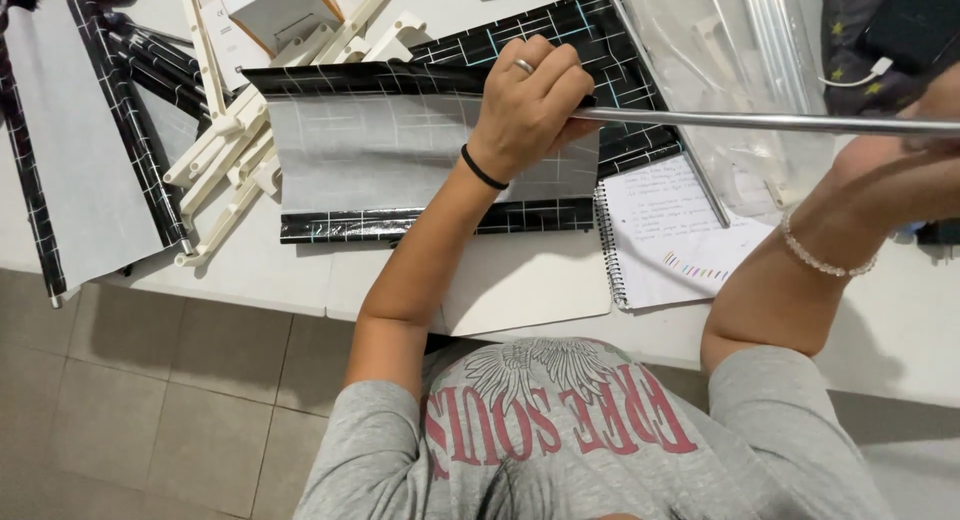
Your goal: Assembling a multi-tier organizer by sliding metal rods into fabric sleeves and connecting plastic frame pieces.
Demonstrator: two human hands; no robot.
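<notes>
While the left hand (530, 105) grips the fabric panel (400, 155) on the tabletop (900, 320), the blurred right hand (935, 110), grip unclear, steadies the metal rod (750, 121): likely stiff, light, slippery.

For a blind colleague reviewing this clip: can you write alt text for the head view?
The left hand grips a black grid-patterned fabric panel where a metal rod enters its hem; the right hand holds the rod further along. A spiral notebook and white plastic parts lie nearby.
</notes>
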